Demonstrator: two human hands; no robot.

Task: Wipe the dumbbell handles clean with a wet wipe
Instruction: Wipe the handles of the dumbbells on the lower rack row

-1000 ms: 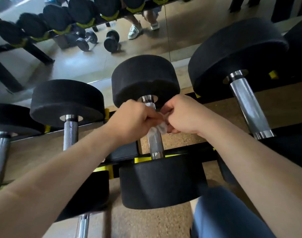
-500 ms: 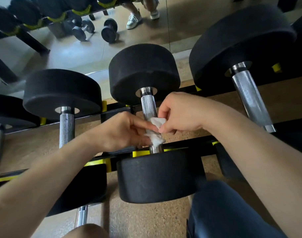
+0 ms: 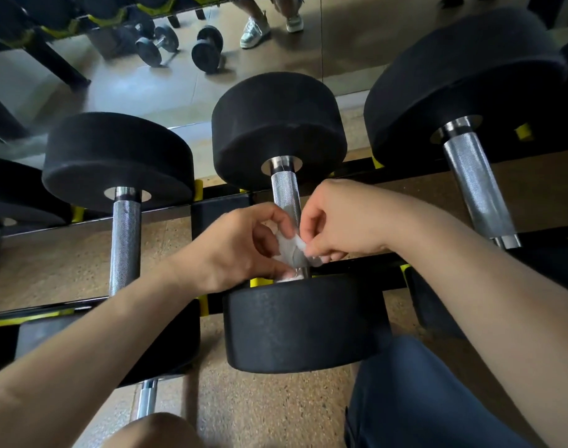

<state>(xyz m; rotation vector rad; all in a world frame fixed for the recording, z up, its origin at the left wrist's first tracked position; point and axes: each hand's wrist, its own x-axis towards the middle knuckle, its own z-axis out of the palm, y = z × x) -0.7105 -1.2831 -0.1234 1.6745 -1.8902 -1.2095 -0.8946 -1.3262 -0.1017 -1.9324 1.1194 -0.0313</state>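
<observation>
Wipe [image 3: 289, 251] white, crumpled (translucent) — on knurled chrome handle [image 3: 284, 195] | left hand [image 3: 237, 250], right hand [image 3: 344, 221] pinch it

My 2 bare forearms enter from the lower left and lower right and converge at centre. My left hand [image 3: 237, 247] shows its back, fingers curled, thumb and forefinger pinching the wet wipe [image 3: 289, 248] from the left. My right hand [image 3: 340, 221], wrist bent slightly downward, curls its fingers and pinches the same wipe from the right. The 2 hands sit just beside each other, fingertips facing.
</observation>
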